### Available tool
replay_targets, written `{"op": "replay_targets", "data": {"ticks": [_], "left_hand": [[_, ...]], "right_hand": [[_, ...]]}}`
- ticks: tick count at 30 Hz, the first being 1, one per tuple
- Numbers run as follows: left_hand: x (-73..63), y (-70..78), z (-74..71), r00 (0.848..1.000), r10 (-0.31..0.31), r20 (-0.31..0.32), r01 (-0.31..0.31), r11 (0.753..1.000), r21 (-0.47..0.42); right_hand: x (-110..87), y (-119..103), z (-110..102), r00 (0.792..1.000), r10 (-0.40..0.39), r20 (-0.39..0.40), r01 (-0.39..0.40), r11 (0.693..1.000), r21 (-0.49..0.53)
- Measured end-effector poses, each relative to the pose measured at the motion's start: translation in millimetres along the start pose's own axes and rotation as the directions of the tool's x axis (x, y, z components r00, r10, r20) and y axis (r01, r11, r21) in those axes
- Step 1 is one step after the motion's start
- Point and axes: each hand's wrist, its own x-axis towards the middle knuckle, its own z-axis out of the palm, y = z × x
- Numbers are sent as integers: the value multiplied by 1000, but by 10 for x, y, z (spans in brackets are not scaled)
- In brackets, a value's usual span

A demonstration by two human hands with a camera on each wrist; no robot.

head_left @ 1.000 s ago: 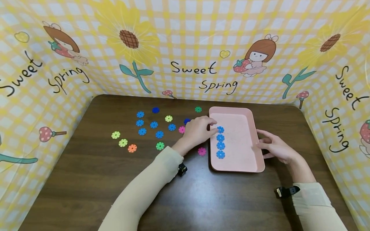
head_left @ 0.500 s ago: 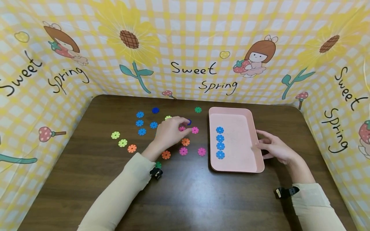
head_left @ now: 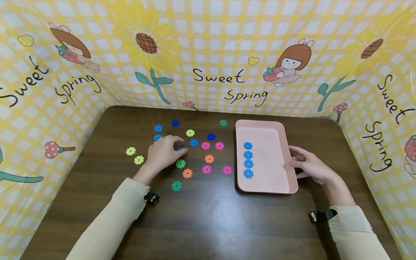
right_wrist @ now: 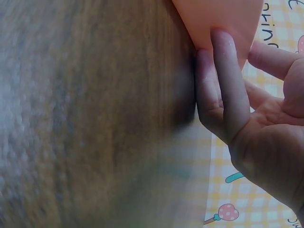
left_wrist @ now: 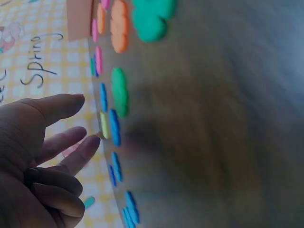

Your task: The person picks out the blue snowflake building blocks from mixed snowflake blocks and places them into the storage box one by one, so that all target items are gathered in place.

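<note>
My left hand point(head_left: 164, 151) hovers over the scattered flower-shaped plastic discs, above a blue disc point(head_left: 179, 148) partly hidden by its fingers. In the left wrist view its thumb and forefinger stand apart with nothing between them, and the other fingers bend. My right hand point(head_left: 310, 166) rests at the right side of a shallow pink tray point(head_left: 269, 184). Its fairly straight fingers point(right_wrist: 230, 80) touch the tray's outer wall, and its thumb reaches the rim. Inside the tray, several blue discs point(head_left: 248, 155) lie in a column along the left side.
Around the left hand lie more discs: yellow-green point(head_left: 130, 151), orange point(head_left: 187, 173), green point(head_left: 177, 186), pink point(head_left: 206, 169) and dark blue point(head_left: 211, 136). A yellow checked cloth point(head_left: 208, 47) hangs around the brown table point(head_left: 201, 224).
My left hand has moved left, from the tray's left edge over the pink discs to the blue ones. The right hand and the tray stay put.
</note>
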Motion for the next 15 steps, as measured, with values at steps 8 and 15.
{"op": "replay_targets", "data": {"ticks": [8, 15], "left_hand": [[-48, -138, 4, 997, -62, 56, 60, 997, 42], [-44, -146, 8, 994, -83, 72, 80, 996, 35]], "right_hand": [[-1, -4, -27, 1000, -5, 11, 5, 1000, 9], [2, 19, -12, 1000, -4, 16, 4, 1000, 30]]}}
